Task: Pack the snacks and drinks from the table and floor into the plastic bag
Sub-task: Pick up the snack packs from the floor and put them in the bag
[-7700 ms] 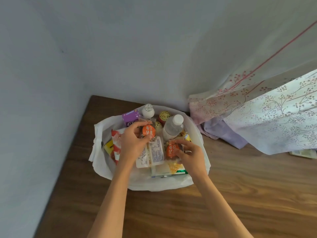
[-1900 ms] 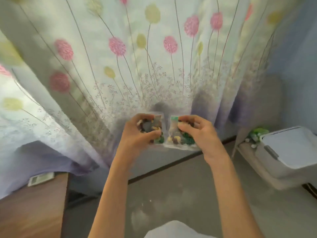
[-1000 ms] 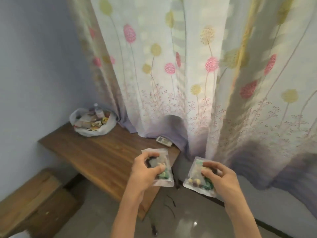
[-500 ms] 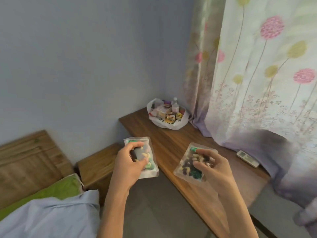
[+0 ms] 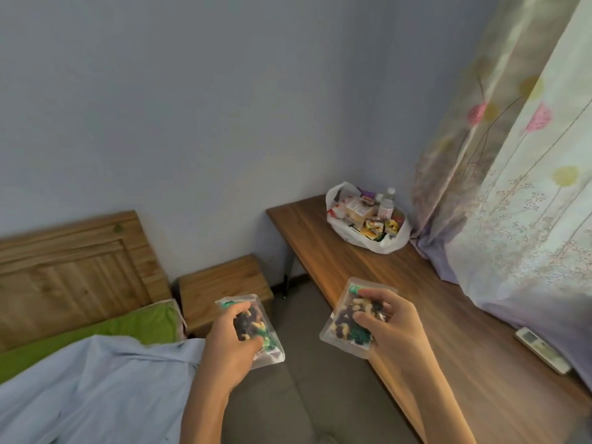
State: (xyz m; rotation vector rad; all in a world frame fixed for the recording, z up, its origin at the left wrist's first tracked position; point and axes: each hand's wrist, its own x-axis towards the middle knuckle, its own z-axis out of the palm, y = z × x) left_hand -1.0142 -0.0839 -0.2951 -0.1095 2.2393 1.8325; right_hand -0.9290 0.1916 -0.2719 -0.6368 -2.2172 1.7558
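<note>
My left hand (image 5: 229, 344) grips a clear packet of mixed nuts (image 5: 256, 328) over the floor. My right hand (image 5: 389, 328) holds a second nut packet (image 5: 344, 328) at the near edge of the long wooden table (image 5: 416, 302). The white plastic bag (image 5: 374, 241) sits open at the table's far end by the wall corner. It is filled with several snack packs and two small white-capped bottles (image 5: 386, 206). Both hands are well short of the bag.
A flowered curtain (image 5: 525, 174) hangs along the table's right side and drapes onto it. A white remote (image 5: 541, 349) lies on the table near the curtain. A low wooden stool (image 5: 224, 286), a wooden headboard (image 5: 73, 274) and a bed with green and pale blue covers (image 5: 96, 386) are on the left.
The view has swung left from the curtain to the table and bed. Both hands keep their nut packets, and the bag now appears closer than half a second ago.
</note>
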